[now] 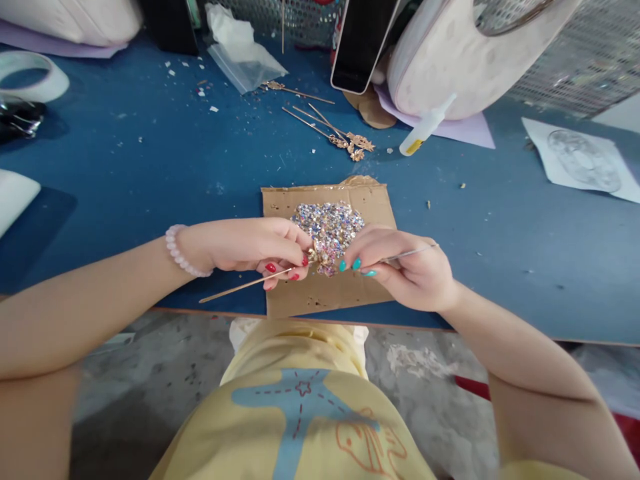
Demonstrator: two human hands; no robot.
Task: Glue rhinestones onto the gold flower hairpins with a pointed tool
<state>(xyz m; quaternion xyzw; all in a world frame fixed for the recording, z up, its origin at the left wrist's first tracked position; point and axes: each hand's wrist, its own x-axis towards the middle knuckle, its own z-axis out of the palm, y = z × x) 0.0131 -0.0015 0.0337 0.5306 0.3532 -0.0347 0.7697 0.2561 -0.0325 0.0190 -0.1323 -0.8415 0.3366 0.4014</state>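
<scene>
My left hand [283, 250] is closed in a pinch on a gold hair stick [240, 288]. Its long shaft slants down to the left, and its ornamented end sits at the fingertips, partly covered. Facing it from the right, my right hand [400, 260] is closed around a thin silver metal tool [413, 253], whose tip is hidden near the fingers. Both hands are over a piece of cardboard [345, 300]. On that cardboard lies a heap of small glittering rhinestones [327, 223], just beyond and between my fingertips.
Several gold hair sticks [350, 143] lie behind the cardboard, near a white glue bottle [425, 130]. A phone [363, 47] leans beside a pale bag [445, 60]. A clear plastic bag [247, 63] lies at the back, a tape roll [35, 77] at left, a printed sheet [583, 157] at right.
</scene>
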